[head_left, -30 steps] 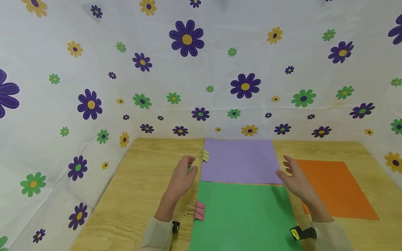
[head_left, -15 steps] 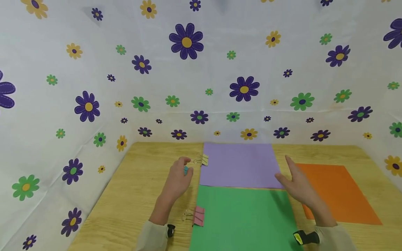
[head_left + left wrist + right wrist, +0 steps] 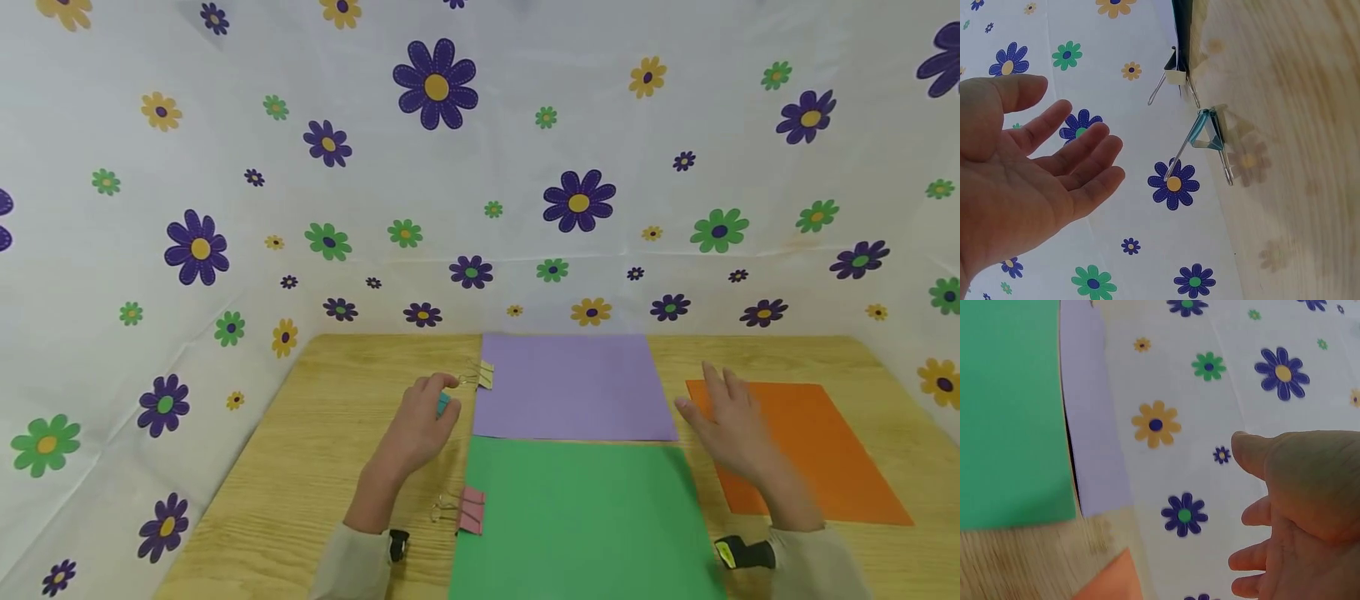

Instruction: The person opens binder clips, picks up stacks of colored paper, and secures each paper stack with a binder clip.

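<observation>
Right hand [image 3: 738, 433] sits further right, over orange sheet [image 3: 821, 450], fingers spread, empty. Left hand [image 3: 408, 429] curves loosely, empty, near teal clip [image 3: 1209, 129]. Pink clip [image 3: 472, 510] bites green sheet [image 3: 581, 517], presumably binding it.

Head view: forward, down over table [image 3: 322, 425]; wrist views: close on left hand [image 3: 1029, 169], right hand [image 3: 1313, 494]; flowered cloth [image 3: 510, 125] common to all.

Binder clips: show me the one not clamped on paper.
The teal binder clip, by the left hand, is on no sheet; the yellow binder clip clamps the purple sheet, the pink binder clip the green sheet.
</observation>
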Available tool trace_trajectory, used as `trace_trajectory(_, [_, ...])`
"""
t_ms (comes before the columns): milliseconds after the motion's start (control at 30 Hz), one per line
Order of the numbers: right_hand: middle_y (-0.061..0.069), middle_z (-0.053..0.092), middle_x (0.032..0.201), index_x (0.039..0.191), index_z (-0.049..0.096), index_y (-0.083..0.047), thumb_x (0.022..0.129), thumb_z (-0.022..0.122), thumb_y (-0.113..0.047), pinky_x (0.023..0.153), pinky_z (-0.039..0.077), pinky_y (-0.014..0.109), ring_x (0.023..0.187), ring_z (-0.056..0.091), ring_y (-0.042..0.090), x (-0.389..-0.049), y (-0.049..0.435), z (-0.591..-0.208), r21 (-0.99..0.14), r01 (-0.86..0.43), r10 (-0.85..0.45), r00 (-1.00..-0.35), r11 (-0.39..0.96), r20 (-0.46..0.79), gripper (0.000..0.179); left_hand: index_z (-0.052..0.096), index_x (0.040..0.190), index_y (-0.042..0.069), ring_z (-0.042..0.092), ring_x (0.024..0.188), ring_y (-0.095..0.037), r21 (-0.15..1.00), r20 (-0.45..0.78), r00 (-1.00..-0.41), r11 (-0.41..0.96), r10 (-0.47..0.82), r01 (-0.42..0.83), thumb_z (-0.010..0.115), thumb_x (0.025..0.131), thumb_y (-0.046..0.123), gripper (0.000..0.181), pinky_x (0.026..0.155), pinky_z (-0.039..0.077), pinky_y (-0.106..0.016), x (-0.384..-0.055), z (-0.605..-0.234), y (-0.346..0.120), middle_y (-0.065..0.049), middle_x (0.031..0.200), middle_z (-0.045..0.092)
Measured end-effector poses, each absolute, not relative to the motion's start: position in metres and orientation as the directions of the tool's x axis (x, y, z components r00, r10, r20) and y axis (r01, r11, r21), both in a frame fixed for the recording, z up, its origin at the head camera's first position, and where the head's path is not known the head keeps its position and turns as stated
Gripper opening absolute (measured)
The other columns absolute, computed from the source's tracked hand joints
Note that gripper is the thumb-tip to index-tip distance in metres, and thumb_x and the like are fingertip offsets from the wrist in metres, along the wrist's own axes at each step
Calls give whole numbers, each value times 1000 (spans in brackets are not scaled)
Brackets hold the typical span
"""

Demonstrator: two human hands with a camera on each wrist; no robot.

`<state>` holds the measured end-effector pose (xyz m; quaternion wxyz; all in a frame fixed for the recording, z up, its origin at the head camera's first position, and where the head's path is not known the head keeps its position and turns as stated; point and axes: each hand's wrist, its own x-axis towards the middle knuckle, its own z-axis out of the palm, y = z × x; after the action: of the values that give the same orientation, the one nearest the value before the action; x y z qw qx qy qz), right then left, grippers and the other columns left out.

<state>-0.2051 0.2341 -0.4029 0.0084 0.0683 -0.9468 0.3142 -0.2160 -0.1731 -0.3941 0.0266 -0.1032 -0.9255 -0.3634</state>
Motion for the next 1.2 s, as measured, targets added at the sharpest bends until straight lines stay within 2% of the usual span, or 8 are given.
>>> trace_trajectory(100, [47, -2, 151, 154, 1, 9, 106, 35, -47, 101, 9, 81, 133, 0, 70, -206, 248, -401, -582, -83, -89, -996, 809, 18, 81, 52, 133, 0, 44, 127, -40, 666, 114, -976, 715, 184, 213, 46, 104, 19, 35, 102, 41, -54, -216, -394, -174, -24, 132, 50])
trace_trajectory(333, [51, -7, 147, 151, -3, 14, 105, 32, -52, 104, 3, 79, 133, -6, 70, -206, 287, -406, -534, 10, 19, -1000, 845, 11, 88, 53, 129, -1, 44, 128, -40, 660, 101, -973, 718, 207, 221, 46, 103, 18, 33, 102, 41, -54, -217, -394, -175, -23, 132, 51])
trace_trajectory(467, [54, -5, 144, 149, -3, 16, 104, 28, -56, 102, 4, 80, 131, -7, 73, -203, 306, -410, -496, 69, 88, -996, 866, 14, 90, 53, 130, -1, 43, 129, -40, 656, 85, -974, 724, 210, 214, 46, 103, 19, 34, 102, 41, -54, -217, -394, -176, -25, 134, 49])
trace_trajectory(633, [52, -11, 144, 150, -9, 13, 103, 24, -60, 100, 3, 82, 131, -13, 71, -199, 323, -413, -481, 144, 137, -989, 865, -49, 93, 53, 129, 0, 43, 130, -41, 650, 65, -976, 734, 207, 199, 46, 103, 19, 33, 102, 41, -55, -219, -393, -177, -25, 135, 48])
trace_trajectory(867, [51, -18, 143, 149, -12, 11, 103, 24, -60, 102, -2, 80, 131, -19, 69, -195, 334, -416, -499, 192, 155, -981, 845, -114, 93, 55, 126, -1, 45, 126, -42, 631, 69, -974, 747, 217, 211, 48, 103, 16, 30, 94, 44, -52, -219, -394, -177, -25, 132, 50])
trace_trajectory(1000, [52, -18, 143, 148, -11, 13, 102, 26, -61, 102, 1, 81, 131, -19, 68, -194, 340, -420, -490, 213, 159, -976, 846, -149, 94, 56, 125, 0, 47, 121, -40, 620, 55, -975, 758, 218, 204, 49, 103, 16, 28, 89, 45, -50, -218, -394, -177, -24, 131, 50])
trace_trajectory(1200, [51, -20, 142, 146, -10, 16, 101, 28, -61, 102, 4, 80, 133, -19, 66, -194, 350, -426, -462, 277, 202, -958, 842, -204, 97, 57, 123, -2, 47, 121, -40, 606, 47, -972, 766, 232, 213, 48, 103, 15, 27, 90, 44, -51, -219, -395, -178, -25, 130, 51])
